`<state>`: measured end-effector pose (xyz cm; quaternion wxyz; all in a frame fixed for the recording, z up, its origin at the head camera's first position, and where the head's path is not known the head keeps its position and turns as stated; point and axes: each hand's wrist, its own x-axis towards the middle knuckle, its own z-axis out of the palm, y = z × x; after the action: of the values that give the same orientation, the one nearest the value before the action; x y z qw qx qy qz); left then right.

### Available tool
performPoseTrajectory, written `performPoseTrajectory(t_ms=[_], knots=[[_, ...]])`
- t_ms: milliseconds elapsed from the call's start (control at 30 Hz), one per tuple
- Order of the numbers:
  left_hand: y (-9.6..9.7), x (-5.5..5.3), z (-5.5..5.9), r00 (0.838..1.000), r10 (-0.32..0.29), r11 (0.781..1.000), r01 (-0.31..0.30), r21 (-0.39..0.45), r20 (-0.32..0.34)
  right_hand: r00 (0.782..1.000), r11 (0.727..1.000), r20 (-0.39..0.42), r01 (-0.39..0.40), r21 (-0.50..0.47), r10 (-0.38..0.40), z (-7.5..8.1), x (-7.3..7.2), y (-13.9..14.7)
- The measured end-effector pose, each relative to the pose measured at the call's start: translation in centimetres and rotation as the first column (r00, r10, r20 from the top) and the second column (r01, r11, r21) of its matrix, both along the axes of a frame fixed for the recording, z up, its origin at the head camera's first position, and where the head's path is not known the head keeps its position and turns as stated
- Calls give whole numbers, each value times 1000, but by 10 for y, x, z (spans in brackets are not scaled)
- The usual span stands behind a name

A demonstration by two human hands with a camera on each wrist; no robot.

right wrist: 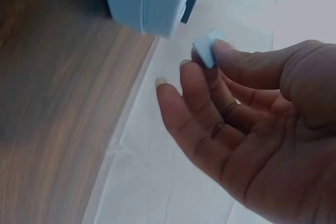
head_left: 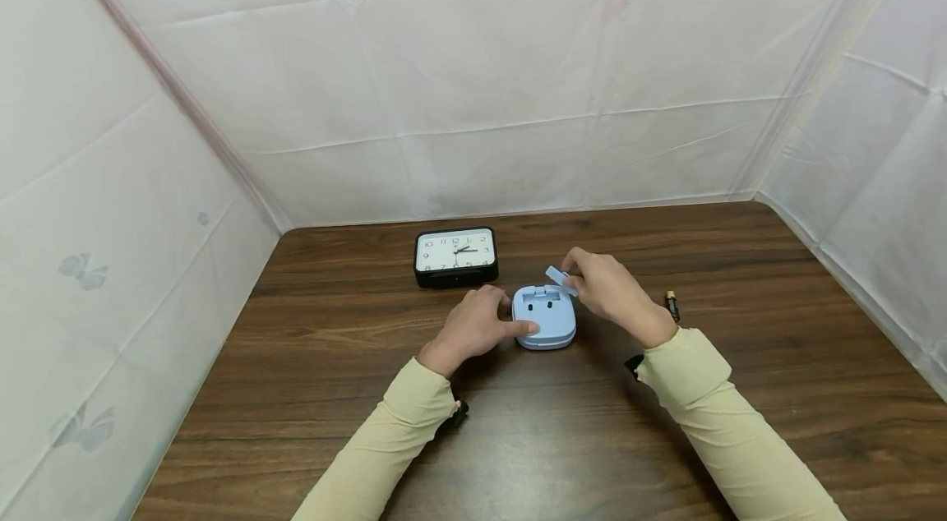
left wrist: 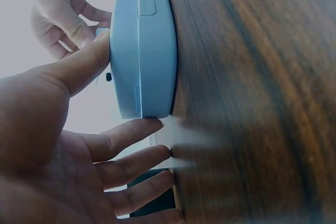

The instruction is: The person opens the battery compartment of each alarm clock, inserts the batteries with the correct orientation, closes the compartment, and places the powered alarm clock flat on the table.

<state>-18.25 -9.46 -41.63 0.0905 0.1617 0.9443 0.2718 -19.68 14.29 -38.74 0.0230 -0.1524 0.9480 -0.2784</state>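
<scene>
On the surface (head_left: 296,389), the blue case (head_left: 553,330) lies flat, recess at its far side, left hand (head_left: 476,322) gripping it; right hand (head_left: 608,288) pinches the small cover (head_left: 556,275), long axis slanting far-left to near-right.

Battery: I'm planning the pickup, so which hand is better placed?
Probably the right hand: the battery lies near its wrist, though it pinches a cover; the left hand holds the blue case.

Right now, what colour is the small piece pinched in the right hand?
Light blue; the small piece shows best in the head view.
</scene>
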Motion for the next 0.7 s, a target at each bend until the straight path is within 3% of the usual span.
performPoseTrajectory(t_ms=[233, 700], knots=[[0, 1, 1, 1000, -2, 1000, 2, -5, -4, 996, 993, 62, 60, 102, -66, 3, -7, 10], [0, 0, 0, 1000, -2, 1000, 2, -15, -12, 990, 985, 140, 0, 175, -24, -8, -16, 20]])
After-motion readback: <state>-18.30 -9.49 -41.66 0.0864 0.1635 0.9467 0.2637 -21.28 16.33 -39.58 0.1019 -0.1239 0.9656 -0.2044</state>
